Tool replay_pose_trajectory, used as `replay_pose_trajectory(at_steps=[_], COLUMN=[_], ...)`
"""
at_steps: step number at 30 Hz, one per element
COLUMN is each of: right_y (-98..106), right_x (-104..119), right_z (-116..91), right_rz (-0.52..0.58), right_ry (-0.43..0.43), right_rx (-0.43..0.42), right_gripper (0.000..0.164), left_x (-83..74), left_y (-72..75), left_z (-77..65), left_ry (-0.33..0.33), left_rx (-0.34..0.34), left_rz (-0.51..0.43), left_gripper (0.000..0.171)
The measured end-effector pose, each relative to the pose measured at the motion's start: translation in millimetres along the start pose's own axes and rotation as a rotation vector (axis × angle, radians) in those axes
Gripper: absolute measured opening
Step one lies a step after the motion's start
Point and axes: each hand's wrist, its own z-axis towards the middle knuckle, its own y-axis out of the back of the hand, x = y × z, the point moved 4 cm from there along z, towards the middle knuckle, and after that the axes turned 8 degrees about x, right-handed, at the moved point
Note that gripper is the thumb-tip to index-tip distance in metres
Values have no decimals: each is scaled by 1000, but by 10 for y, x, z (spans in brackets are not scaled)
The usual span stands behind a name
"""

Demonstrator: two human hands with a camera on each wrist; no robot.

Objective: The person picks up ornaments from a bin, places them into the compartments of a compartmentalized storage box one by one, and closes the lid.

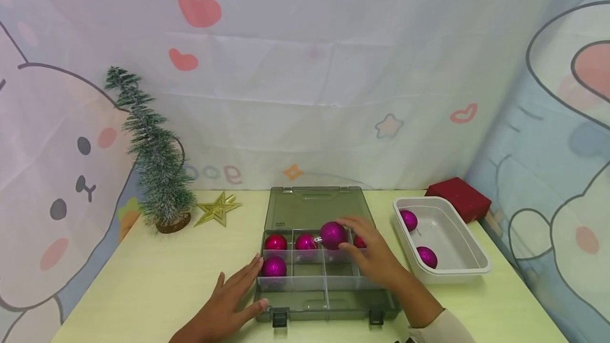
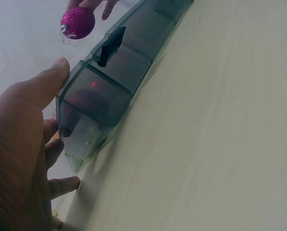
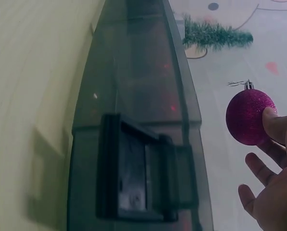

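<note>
A glittery magenta Christmas bauble hangs above the back row of a divided plastic box, pinched between the thumb and fingers of my right hand. Its silver cap and wire hook show in the right wrist view, where the bauble is clear of the box. My left hand rests against the box's left side with fingers extended; the left wrist view shows the thumb at the rim. Inside the box lie a red bauble, a pink bauble, another partly hidden behind my right hand, and a magenta bauble in the middle row.
A white tub with two magenta baubles stands to the right, before a dark red box. At the left are a small frosted tree and a gold star. The box's lid lies open toward the back.
</note>
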Motion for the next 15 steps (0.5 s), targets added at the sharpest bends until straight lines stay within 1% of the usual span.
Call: replay_pose_trajectory(at_steps=[3,7,10,15], right_y=[-65,-141,-196,-298], right_x=[32,56,55,33], right_z=[31,40,24,1], right_rz=[23,42,34,37], right_ry=[-19,-47,-64,-93], right_rx=[32,50,53,82], right_gripper=[50,48,48,47], left_x=[2,-3,-10,-11], left_y=[4,2,3,1], left_z=[8,12,10,11], left_ry=[0,1,2,11], left_rx=[-6,-4,-1,10], left_rz=[9,7,1,-15], left_gripper=[82,82,83,82])
